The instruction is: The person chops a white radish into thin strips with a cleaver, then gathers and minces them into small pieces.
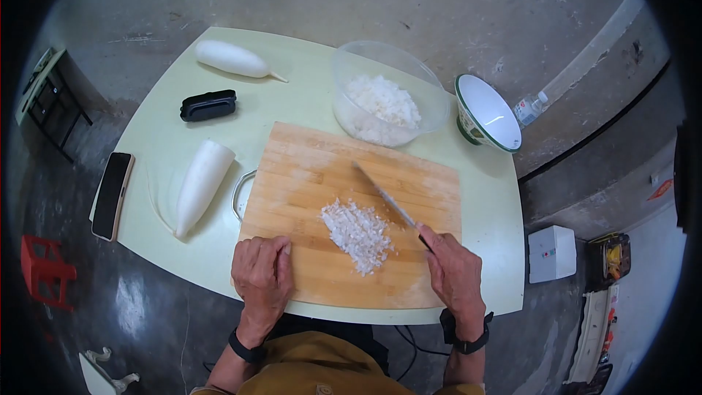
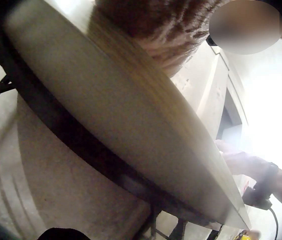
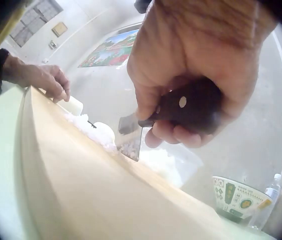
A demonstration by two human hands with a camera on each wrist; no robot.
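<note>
My right hand (image 1: 455,271) grips the dark handle (image 3: 193,106) of a knife (image 1: 387,197), whose blade slants up and left over the wooden board (image 1: 292,168). In the right wrist view the blade (image 3: 131,142) stands beside chopped white bits. A heap of finely chopped white pieces (image 1: 357,235) lies on the board, left of the knife. My left hand (image 1: 263,278) rests on the board's near left corner with its fingers curled and nothing visible in them. In the left wrist view part of that hand (image 2: 156,30) shows above the board's edge.
Behind the board are a clear bowl (image 1: 431,102) of chopped white food and a green-rimmed bowl (image 1: 490,113), with a plastic bottle (image 1: 528,110) beside it. Two white radishes (image 1: 232,58), a black case (image 1: 208,105), a phone (image 1: 112,196) and a metal handle (image 1: 238,194) lie left.
</note>
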